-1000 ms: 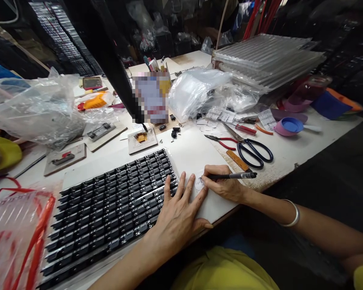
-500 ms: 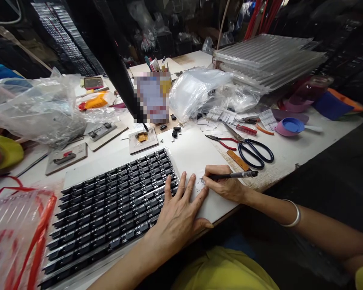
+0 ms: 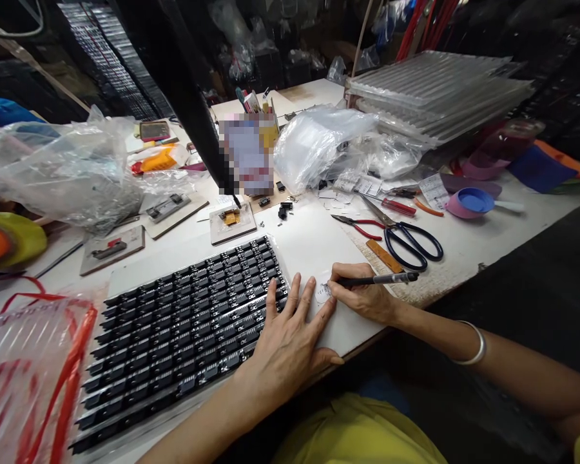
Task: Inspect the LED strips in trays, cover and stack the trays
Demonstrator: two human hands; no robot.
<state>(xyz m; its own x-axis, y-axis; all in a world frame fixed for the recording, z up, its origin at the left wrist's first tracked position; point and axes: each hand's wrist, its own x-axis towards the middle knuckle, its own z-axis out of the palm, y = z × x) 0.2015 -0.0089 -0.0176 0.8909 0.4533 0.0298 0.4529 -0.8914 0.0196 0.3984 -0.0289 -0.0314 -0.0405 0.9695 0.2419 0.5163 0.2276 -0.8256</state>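
Observation:
A black pen (image 3: 379, 280) is pinched in my right hand (image 3: 362, 296), its tip at a small slip of paper (image 3: 323, 293) that bears handwriting. My left hand (image 3: 290, 335) lies flat with its fingers spread, the forefinger reaching the slip's edge. The other fingertips rest at the right end of a clear tray (image 3: 183, 316) filled with rows of small black electronic parts. The slip lies on the white tabletop (image 3: 309, 245), close to the front edge.
Large scissors (image 3: 406, 241), red-handled pliers (image 3: 360, 225) and an orange-brown strip (image 3: 383, 256) lie beyond my right hand. Clear plastic bags (image 3: 323, 145), stacked ribbed trays (image 3: 435, 90) and a pink-and-blue cup (image 3: 470, 202) stand farther back. At left is a red-tied bundle (image 3: 33, 374).
More handwriting shows on the slip, and the pen has shifted very slightly. The whole scene sits a little farther right in view; my left hand keeps its place on the table.

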